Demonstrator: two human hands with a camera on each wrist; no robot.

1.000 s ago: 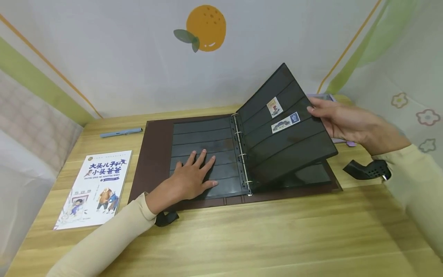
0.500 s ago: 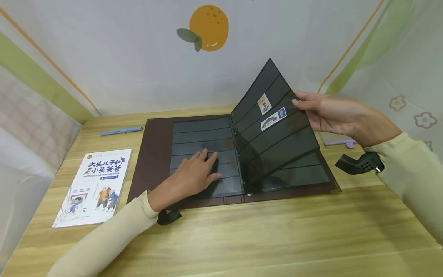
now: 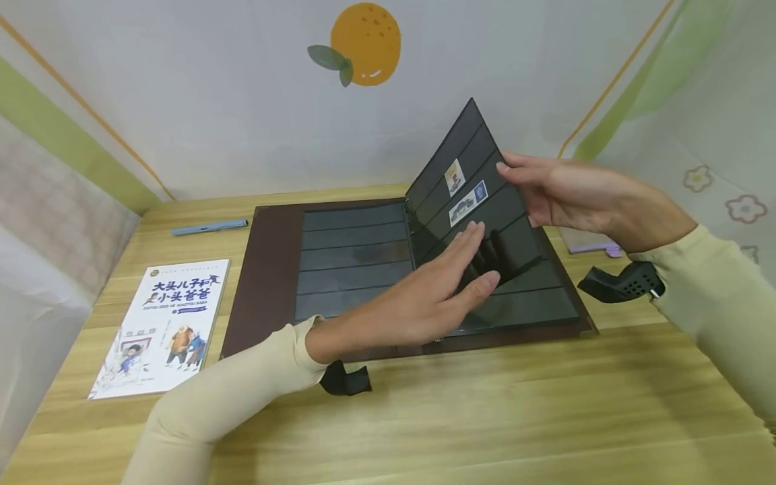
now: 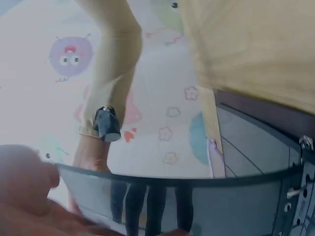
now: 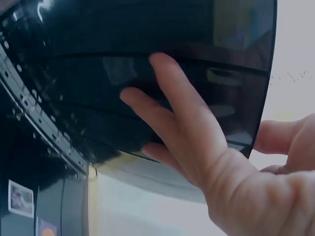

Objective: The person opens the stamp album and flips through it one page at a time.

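Note:
A brown ring-binder album (image 3: 267, 269) lies open on the wooden table (image 3: 485, 417). One black pocket page (image 3: 479, 162) stands nearly upright above the rings and carries two stamps (image 3: 467, 202). My right hand (image 3: 515, 178) pinches this page's outer edge, thumb on the front. In the right wrist view its straight fingers (image 5: 172, 123) lie against the page's back (image 5: 147, 34). My left hand (image 3: 475, 259) is raised, and its straight fingers touch the front of the lifted page. The left wrist view shows the page's edge (image 4: 197, 184) and my right arm (image 4: 113, 59) behind it.
A children's book (image 3: 160, 323) lies left of the album. A blue pen (image 3: 209, 228) lies at the back left. A purple object (image 3: 591, 246) sits by the album's right edge. Walls close the table at the back and on both sides.
My left hand has lifted off the left-hand page and moved right onto the raised page. My right hand has swung that page further upright and leftward.

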